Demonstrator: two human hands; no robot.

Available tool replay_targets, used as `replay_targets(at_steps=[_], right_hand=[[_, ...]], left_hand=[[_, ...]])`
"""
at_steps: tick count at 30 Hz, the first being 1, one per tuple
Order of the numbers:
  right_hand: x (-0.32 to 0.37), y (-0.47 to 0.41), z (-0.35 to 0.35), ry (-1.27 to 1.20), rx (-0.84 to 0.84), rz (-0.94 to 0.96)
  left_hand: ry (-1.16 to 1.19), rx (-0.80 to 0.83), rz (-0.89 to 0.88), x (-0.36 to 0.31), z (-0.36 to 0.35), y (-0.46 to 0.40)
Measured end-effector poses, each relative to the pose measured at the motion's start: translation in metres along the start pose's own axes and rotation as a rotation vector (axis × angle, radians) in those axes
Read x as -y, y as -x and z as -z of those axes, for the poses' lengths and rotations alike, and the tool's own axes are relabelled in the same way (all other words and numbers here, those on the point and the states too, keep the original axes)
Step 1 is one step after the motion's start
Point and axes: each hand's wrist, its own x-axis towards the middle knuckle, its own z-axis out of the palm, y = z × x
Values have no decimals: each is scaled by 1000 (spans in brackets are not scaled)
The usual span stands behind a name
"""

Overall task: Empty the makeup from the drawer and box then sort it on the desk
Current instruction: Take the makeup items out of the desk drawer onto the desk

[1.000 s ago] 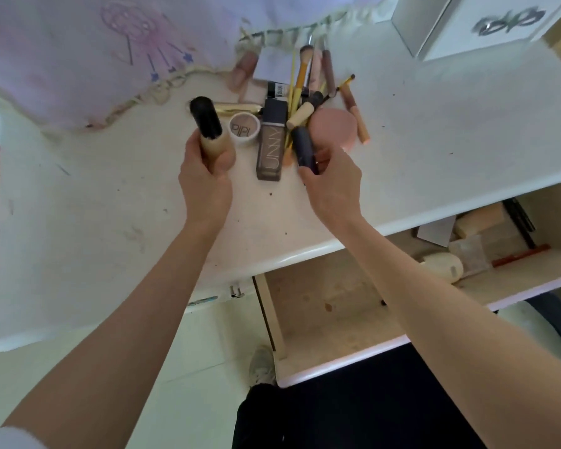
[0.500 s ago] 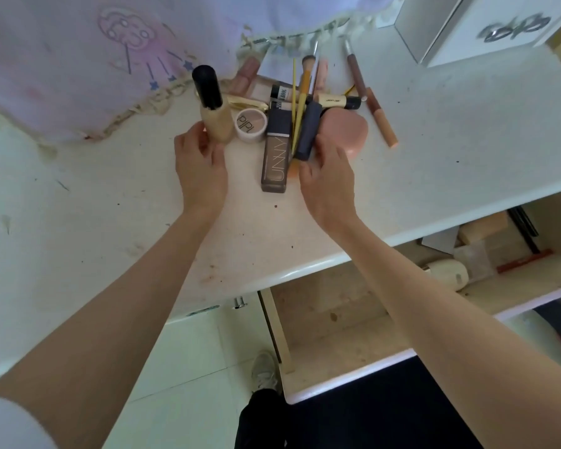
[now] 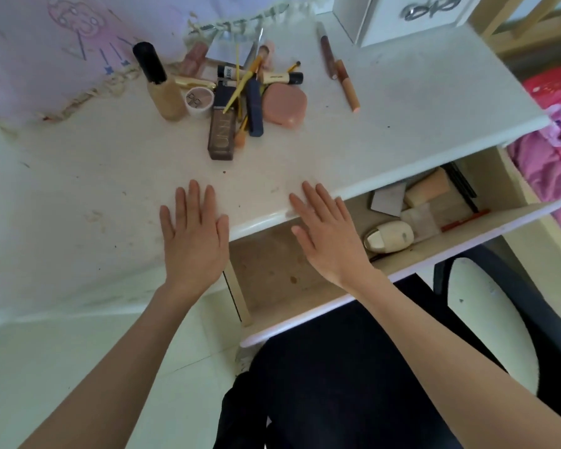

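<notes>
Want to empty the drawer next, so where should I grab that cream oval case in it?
Pinch the oval case across its narrow sides from above with the right hand. It lies flat on the drawer floor, top uncovered, gold end towards that hand.

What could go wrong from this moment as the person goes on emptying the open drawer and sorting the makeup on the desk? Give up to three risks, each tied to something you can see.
1. The foundation bottle stands upright right beside the pile; a reaching left hand might topple it.
2. Thin yellow sticks lie crossed over the dark tube and the brown tube, so lifting one item may scatter the others.
3. The drawer juts out under the right hand, and the cream oval case lies near its front wall; a knock could jolt it.
</notes>
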Motion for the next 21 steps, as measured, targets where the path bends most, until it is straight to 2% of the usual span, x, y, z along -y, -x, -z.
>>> replay_targets(at_steps=[5, 10, 12, 16, 21], right_hand=[[-41, 46, -5, 106, 65, -111], [-109, 62, 3, 123, 108, -323], [-135, 63, 9, 122, 124, -385], [-173, 53, 16, 107, 208, -469], [-209, 21, 10, 33, 278, -580]], left_hand=[[16, -36, -151, -23, -14, 42], [298, 47, -467, -67, -19, 63], [353, 102, -541, -91, -21, 57], [466, 225, -503, -142, -41, 22], [428, 390, -407, -204, -87, -20]])
